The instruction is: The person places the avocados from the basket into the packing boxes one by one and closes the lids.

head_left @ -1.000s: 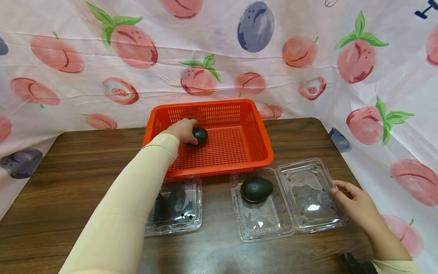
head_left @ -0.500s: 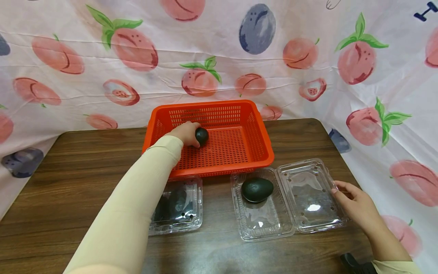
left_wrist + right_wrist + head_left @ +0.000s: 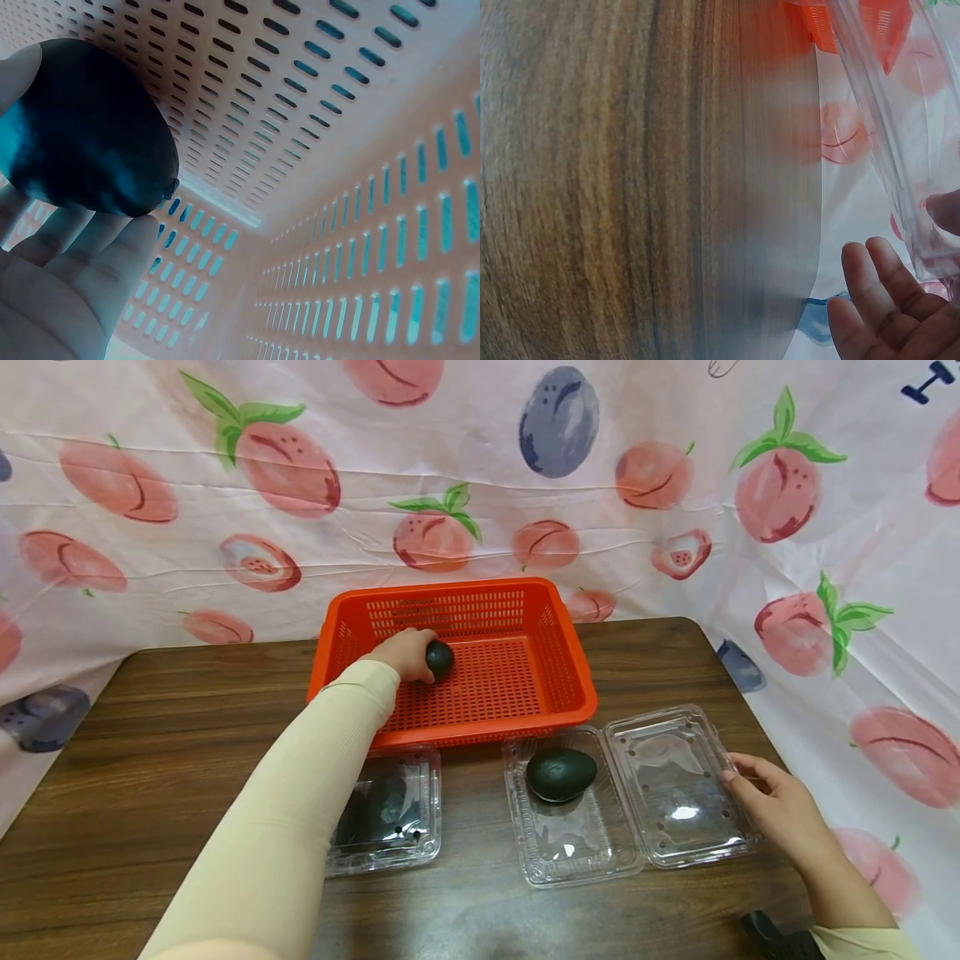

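Note:
My left hand (image 3: 403,653) reaches into the orange-red plastic basket (image 3: 480,734) and grips a dark green avocado (image 3: 440,659). In the left wrist view, thumb and fingers wrap the avocado (image 3: 97,127), its stem end pointing away from the palm, near the slotted basket floor. At the right, my right hand (image 3: 780,810) pinches the outer edge of the raised-open lid (image 3: 678,785) of a clear clamshell box. One avocado (image 3: 561,775) lies in the far part of that box's base (image 3: 525,847). The right wrist view shows the clear lid (image 3: 877,124) by the thumb, other fingers (image 3: 866,281) extended.
A closed clear clamshell (image 3: 423,847) with dark fruit inside stands left of the open one, partly hidden by the left sleeve (image 3: 300,802). All stand on a brown wooden table (image 3: 187,743). A fruit-print cloth (image 3: 480,460) hangs behind and at the right.
My left hand and the avocado in it have shifted slightly right and toward me inside the basket. The right hand keeps its hold on the lid, unmoved.

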### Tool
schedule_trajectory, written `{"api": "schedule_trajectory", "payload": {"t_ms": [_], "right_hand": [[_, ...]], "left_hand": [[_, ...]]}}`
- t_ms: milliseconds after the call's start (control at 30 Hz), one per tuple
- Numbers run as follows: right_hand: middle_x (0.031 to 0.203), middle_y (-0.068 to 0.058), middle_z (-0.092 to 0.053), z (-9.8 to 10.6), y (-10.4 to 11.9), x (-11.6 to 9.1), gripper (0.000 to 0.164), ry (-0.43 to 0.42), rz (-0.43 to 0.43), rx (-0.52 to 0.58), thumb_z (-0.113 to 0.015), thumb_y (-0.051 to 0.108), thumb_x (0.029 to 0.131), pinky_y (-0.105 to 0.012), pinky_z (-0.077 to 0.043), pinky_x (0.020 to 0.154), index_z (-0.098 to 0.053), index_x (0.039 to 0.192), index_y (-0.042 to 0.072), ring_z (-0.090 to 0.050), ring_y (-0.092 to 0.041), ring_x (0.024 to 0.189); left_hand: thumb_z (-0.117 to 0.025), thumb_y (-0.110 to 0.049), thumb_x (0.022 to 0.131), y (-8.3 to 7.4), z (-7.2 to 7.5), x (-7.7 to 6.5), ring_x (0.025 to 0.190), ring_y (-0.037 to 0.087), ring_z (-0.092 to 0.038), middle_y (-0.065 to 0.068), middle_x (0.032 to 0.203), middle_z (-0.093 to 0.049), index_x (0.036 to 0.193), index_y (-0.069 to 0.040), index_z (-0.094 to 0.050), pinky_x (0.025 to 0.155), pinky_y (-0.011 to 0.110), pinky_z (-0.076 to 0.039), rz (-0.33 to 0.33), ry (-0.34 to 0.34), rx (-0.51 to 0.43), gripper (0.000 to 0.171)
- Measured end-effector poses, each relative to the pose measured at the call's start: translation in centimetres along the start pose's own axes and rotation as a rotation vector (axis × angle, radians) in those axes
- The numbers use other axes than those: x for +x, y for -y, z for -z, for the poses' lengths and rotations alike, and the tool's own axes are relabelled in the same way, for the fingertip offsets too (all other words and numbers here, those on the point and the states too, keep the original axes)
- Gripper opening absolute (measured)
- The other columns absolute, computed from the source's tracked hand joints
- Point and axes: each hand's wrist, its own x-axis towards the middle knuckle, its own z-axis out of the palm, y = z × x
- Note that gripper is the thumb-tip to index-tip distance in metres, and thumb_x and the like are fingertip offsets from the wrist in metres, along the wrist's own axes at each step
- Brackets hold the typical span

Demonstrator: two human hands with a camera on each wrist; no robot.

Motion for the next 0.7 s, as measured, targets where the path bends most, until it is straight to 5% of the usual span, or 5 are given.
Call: {"api": "schedule_trajectory", "payload": {"t_ms": [700], "right_hand": [[0.105, -0.026, -0.065, -0.22, -0.51, -0.05, 0.041, -0.009, 0.029, 0.029, -0.056, 0.021, 0.097, -0.019, -0.045, 0.06, -0.055, 0.126, -0.009, -0.05, 0.011, 0.073]], "left_hand": [[-0.075, -0.013, 0.081, -0.28, -0.28, -0.15, 0.122, 0.037, -0.048, 0.025, 0.14, -0.044, 0.146, -0.003, -0.036, 0.101, 0.05, -0.041, -0.001, -0.006, 0.036, 0.076]]}}
